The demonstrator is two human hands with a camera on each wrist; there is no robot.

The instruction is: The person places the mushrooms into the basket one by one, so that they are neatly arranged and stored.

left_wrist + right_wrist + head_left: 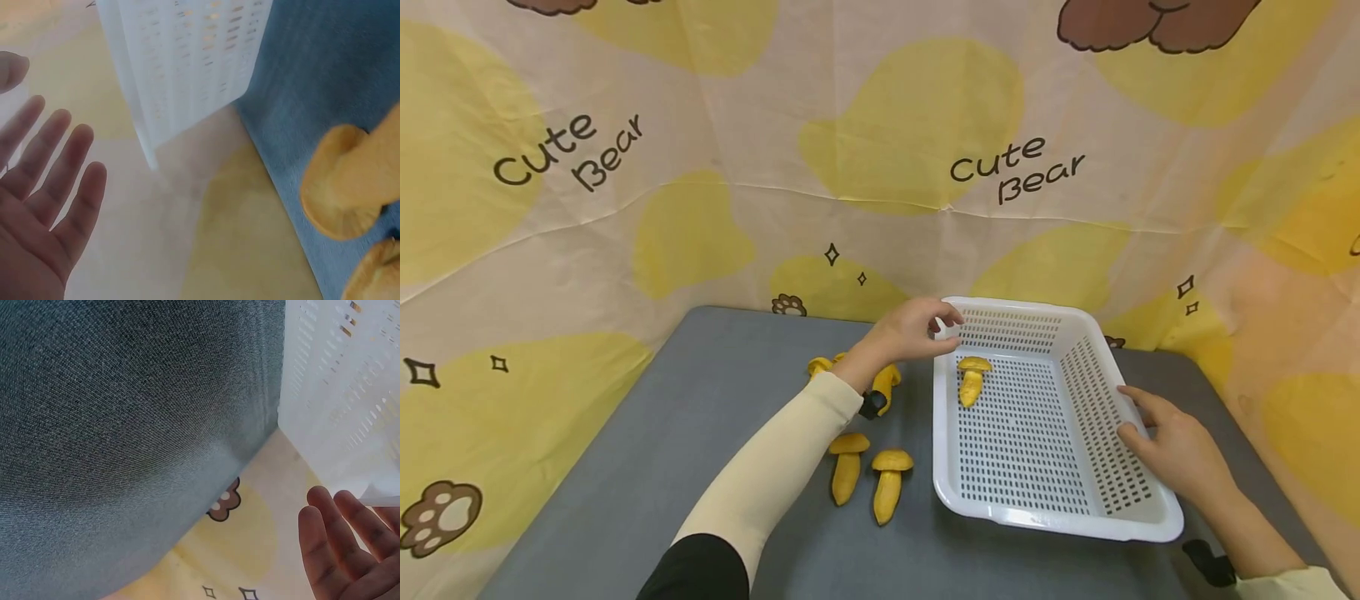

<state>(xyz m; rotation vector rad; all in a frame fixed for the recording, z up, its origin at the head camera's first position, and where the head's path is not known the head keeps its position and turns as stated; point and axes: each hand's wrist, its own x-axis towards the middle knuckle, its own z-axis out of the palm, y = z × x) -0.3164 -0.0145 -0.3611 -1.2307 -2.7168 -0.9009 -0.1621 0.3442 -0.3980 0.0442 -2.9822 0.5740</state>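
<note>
A white plastic basket [1060,523] with slotted walls sits on the grey table, and one yellow mushroom [972,382] lies inside near its left wall. My left hand [921,329] hovers at the basket's left rim, its fingers loosely bent and apart, holding nothing. My right hand [1180,446] rests on the right rim, thumb and forefinger over the edge; in the right wrist view its other fingers [322,550] extend outside the wall. Two mushrooms, one left [847,468] and one right [891,485], lie left of the basket. More mushrooms [887,383] are partly hidden by my left wrist.
The grey table [700,433] extends to the left of the mushrooms. A patterned cloth [887,125] with bear lettering hangs behind the table and at its sides. A dark strap piece [1208,562] shows by my right wrist.
</note>
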